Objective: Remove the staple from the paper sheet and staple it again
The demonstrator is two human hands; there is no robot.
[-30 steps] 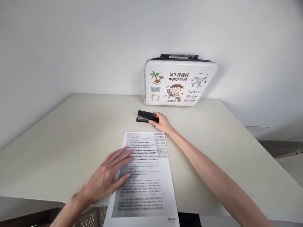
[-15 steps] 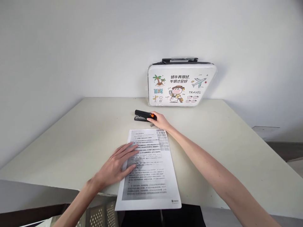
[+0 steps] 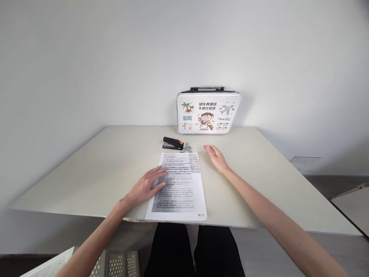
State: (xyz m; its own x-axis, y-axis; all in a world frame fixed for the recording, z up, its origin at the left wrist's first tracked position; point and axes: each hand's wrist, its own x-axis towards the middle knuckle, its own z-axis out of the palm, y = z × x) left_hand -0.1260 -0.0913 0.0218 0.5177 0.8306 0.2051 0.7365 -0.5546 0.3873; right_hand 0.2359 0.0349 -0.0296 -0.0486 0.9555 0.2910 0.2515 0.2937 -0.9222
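My left hand (image 3: 148, 182) lies with spread fingers on the left side of a printed sheet of paper (image 3: 178, 192), pressing it to the table. The sheet shows dense text and a grid-like block at its top right corner. Beyond its top edge stands a black stapler (image 3: 173, 143) with an orange patch, its jaw pointing left. Beside the stapler's right end lies a small pile of grey staple strips (image 3: 188, 148). My right hand (image 3: 216, 157) is to the right of these, apart from them, holding nothing, its fingers loosely extended.
A white carry case (image 3: 207, 111) with cartoon travel prints leans on the wall at the back of the pale table (image 3: 121, 165). The table's front edge runs just below the sheet. At lower left under the table is a perforated light-coloured object (image 3: 117, 263).
My right hand has let go of the stapler and drawn away to the right, uncovering the staple strips. The sheet lies further onto the table, with my left hand still on it.
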